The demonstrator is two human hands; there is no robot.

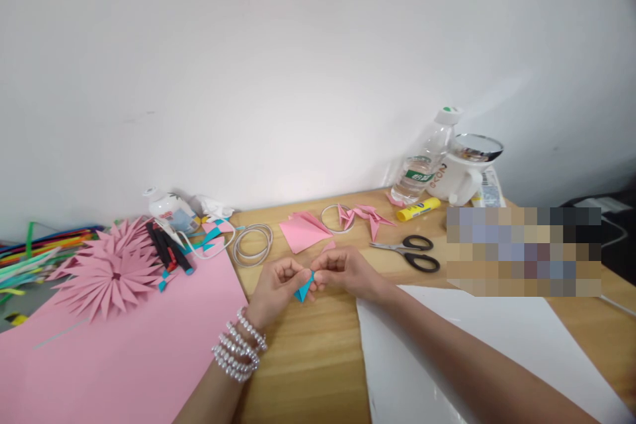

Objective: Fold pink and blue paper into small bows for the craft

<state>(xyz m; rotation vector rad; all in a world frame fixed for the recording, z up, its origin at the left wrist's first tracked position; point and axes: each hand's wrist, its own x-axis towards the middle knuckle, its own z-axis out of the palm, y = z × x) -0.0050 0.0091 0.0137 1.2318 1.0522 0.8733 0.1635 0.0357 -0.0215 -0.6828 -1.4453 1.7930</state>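
A small folded piece of blue paper [303, 292] is pinched between both hands above the wooden table. My left hand [276, 287], with pearl bracelets [239, 346] at its wrist, grips the paper's left side, fingers closed. From the right, my right hand [342, 271] pinches its upper edge between thumb and fingers. The fingertips hide part of the paper. Just beyond the hands lie folded pink paper sheets [304, 230]. Pink folded paper pieces [370, 217] rest farther right, near black-handled scissors [418, 253] and a yellow glue stick [418, 209].
A pink sheet [149, 358] at left carries a spiky pink paper flower [116, 275] and dark markers [169, 248]. Coiled cable [253, 244] lies behind my left hand. A water bottle [422, 162] and white mug [454, 179] stand back right. A white sheet [447, 358] lies under my right forearm.
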